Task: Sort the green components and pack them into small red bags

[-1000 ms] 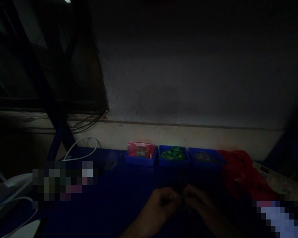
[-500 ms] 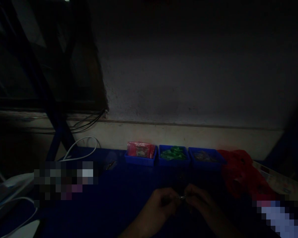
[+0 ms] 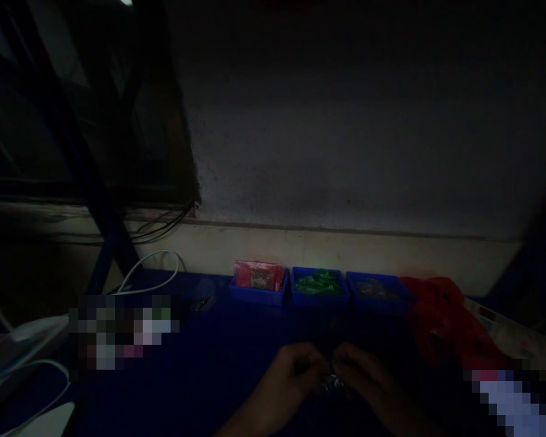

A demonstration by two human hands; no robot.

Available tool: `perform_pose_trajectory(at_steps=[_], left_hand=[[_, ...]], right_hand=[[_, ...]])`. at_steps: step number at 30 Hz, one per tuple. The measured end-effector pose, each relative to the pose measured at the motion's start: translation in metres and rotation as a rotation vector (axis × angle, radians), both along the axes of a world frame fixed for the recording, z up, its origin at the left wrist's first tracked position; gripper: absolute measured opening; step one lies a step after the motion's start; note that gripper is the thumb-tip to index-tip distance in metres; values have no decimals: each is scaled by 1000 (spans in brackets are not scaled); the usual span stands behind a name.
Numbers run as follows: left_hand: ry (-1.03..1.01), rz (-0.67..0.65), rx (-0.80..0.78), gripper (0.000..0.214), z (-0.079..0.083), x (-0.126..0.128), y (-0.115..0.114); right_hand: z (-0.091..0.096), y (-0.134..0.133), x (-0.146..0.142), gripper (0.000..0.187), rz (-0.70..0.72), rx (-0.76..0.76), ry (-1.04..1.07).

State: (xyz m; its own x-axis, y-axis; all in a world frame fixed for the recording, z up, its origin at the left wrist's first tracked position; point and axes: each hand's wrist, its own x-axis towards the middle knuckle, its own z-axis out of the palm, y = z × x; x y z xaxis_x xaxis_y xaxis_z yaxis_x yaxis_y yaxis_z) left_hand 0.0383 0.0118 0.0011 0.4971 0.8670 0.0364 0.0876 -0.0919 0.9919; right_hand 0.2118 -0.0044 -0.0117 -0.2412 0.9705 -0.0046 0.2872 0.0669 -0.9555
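Item: two bare hands at lower centre of the frame, left hand (image 3: 295, 370) and right hand (image 3: 364, 373), fingertips meeting, fingers curled in and pinched together on a small shiny piece (image 3: 332, 383). Change from half a second ago: the glint of the piece sits lower, beneath the fingertips rather than level between them; both hands have dropped slightly and remain joined; all else is unmoved. Surface: dark blue table (image 3: 227, 358), dimly lit. Along its far edge, centre of the frame, a row of three blue trays set side by side: left tray (image 3: 255, 297) with red packets, middle tray (image 3: 318, 298) with green pieces, right tray (image 3: 378, 301) with greyish contents too dark to identify. Just right of the row, a crumpled red plastic bag (image 3: 441, 321). Beyond it, at far right, a pale printed sheet (image 3: 505, 331). Left of the trays, a white cable (image 3: 157, 270) loops over the table edge; more white material (image 3: 18, 346) lies at lower left. Room: rough grey wall (image 3: 346, 152) with a pale lower band; a dark slanting frame (image 3: 95, 200) at upper left. Writing: print on the red packets and on the sheet is too dim to read.
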Motion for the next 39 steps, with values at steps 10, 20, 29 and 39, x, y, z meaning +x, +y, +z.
perform_pose_trajectory(at_steps=[10, 20, 29, 39], left_hand=[[5, 1, 7, 21, -3, -1, 1], [24, -15, 25, 15, -5, -2, 1], [25, -3, 21, 8, -3, -2, -2], [13, 13, 35, 7, -6, -2, 3]], right_hand=[[2, 2, 0, 17, -14, -24, 20], [0, 0, 1, 16, 4, -41, -17], [3, 1, -2, 15, -3, 7, -55], [2, 3, -4, 8, 27, 30, -46]])
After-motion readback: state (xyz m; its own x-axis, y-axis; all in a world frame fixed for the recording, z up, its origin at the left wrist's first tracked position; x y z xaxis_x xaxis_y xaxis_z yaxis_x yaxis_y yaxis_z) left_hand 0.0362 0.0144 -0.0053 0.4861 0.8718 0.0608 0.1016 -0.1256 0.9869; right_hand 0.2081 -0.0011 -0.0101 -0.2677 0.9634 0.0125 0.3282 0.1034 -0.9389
